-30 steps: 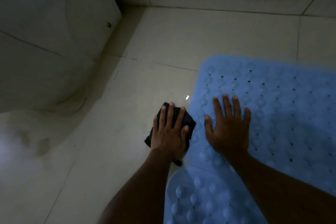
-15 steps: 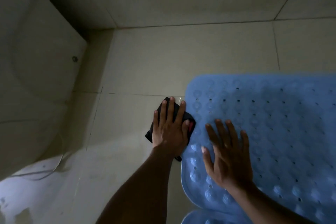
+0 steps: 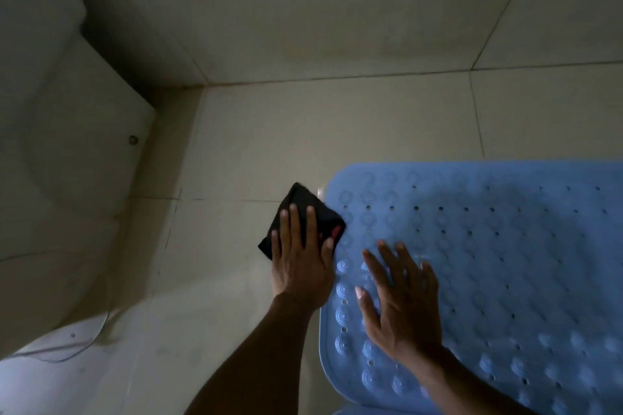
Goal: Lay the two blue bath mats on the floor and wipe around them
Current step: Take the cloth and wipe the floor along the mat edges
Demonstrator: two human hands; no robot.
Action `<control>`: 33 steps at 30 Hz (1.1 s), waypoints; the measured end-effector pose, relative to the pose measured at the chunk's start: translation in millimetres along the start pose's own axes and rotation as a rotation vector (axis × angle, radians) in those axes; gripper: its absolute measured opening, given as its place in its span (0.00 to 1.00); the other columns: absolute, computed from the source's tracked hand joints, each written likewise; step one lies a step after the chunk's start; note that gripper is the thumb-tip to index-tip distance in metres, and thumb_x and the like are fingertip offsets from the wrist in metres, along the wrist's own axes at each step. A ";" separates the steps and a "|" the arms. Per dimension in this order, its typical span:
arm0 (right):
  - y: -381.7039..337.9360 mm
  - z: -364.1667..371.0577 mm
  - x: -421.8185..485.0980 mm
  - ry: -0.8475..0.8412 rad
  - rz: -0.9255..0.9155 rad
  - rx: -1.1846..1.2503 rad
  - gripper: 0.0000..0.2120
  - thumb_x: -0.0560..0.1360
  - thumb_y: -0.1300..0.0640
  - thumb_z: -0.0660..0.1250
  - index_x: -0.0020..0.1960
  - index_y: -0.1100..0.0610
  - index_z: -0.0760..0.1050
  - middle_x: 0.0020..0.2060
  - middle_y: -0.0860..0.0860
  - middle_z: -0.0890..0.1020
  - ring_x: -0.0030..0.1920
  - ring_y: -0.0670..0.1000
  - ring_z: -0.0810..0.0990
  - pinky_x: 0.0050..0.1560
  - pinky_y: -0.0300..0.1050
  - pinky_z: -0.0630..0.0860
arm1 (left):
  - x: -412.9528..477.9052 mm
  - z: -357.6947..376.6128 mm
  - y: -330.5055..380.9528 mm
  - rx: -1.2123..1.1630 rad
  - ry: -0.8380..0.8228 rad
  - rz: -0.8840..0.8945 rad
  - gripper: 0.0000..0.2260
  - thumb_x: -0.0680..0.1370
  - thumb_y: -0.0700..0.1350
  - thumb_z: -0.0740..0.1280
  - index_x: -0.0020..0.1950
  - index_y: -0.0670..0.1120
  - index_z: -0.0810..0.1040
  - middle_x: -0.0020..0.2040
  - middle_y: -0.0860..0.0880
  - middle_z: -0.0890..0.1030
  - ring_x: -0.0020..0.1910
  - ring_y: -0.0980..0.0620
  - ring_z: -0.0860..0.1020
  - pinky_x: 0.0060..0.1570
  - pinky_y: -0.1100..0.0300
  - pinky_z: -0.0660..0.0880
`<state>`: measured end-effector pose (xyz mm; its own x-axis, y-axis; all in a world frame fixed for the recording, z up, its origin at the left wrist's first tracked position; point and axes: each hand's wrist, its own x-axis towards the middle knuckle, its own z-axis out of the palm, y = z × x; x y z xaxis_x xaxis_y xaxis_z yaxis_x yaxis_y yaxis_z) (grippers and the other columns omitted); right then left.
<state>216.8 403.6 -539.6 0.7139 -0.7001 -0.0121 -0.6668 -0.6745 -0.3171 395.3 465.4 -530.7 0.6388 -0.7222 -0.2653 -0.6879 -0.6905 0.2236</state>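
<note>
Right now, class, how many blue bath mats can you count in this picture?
2. One large mat lies flat on the floor under the right hand. A sliver of a second mat shows at the bottom edge, mostly out of frame.

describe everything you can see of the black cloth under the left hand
The black cloth looks like soft fabric folded into a rough square, turned cornerwise. It lies flat on the pale floor tile, the left hand pressing straight fingers on it and hiding its near part. A small red patch shows at its right corner, which reaches the left edge of the blue bath mat; overlap cannot be told.
</note>
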 end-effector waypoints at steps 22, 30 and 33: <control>89.6 -22.1 99.0 -0.018 0.156 -0.082 0.34 0.77 0.35 0.55 0.80 0.47 0.58 0.81 0.52 0.57 0.82 0.58 0.51 0.77 0.69 0.51 | 185.9 -29.2 62.2 0.148 -0.028 0.354 0.33 0.78 0.61 0.36 0.84 0.53 0.44 0.84 0.47 0.42 0.82 0.47 0.40 0.79 0.46 0.40; 113.4 -39.7 93.8 0.041 0.180 0.029 0.30 0.79 0.39 0.56 0.77 0.50 0.66 0.79 0.53 0.64 0.79 0.58 0.61 0.73 0.67 0.61 | 151.9 -11.8 113.6 -0.014 -0.089 0.060 0.31 0.84 0.60 0.43 0.83 0.48 0.39 0.84 0.43 0.40 0.82 0.44 0.38 0.77 0.42 0.38; 167.3 -49.7 76.2 0.120 0.362 -0.091 0.31 0.78 0.38 0.53 0.77 0.52 0.67 0.78 0.56 0.65 0.78 0.60 0.63 0.73 0.68 0.59 | 157.3 -5.1 121.9 -0.008 -0.021 0.048 0.39 0.74 0.66 0.34 0.83 0.49 0.42 0.84 0.42 0.43 0.82 0.43 0.41 0.77 0.41 0.39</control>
<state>149.1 225.7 -546.4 0.4024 -0.9154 0.0050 -0.8911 -0.3930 -0.2268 413.7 267.4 -540.3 0.5977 -0.7535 -0.2737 -0.7145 -0.6555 0.2444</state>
